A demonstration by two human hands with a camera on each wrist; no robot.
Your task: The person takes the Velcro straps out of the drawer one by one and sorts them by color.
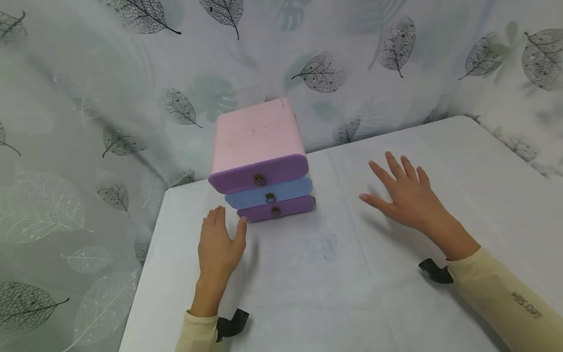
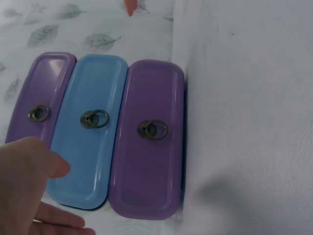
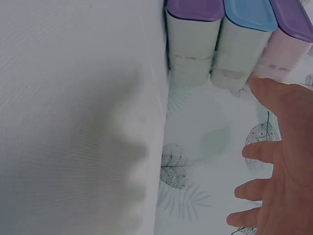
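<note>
A small three-tier drawer box [image 1: 257, 134] with a pink top stands at the back of the white table. Its top drawer front [image 1: 281, 168] is purple, the middle front [image 2: 90, 156] blue, the bottom front [image 2: 146, 181] purple, and each carries a bronze ring pull [image 2: 152, 129]. All three drawers look closed. My left hand [image 1: 218, 249] hovers just in front of the box's left side, fingers straight and thumb apart, holding nothing. Off to the right of the box, my right hand [image 1: 406, 198] is spread over the table with nothing in it.
The white-covered table [image 1: 334, 303] runs back to a leaf-patterned curtain [image 1: 264, 58], which also hangs along the left and right sides. A black wrist mount [image 1: 232, 322] sticks out from the left sleeve, another [image 1: 435, 271] from the right sleeve.
</note>
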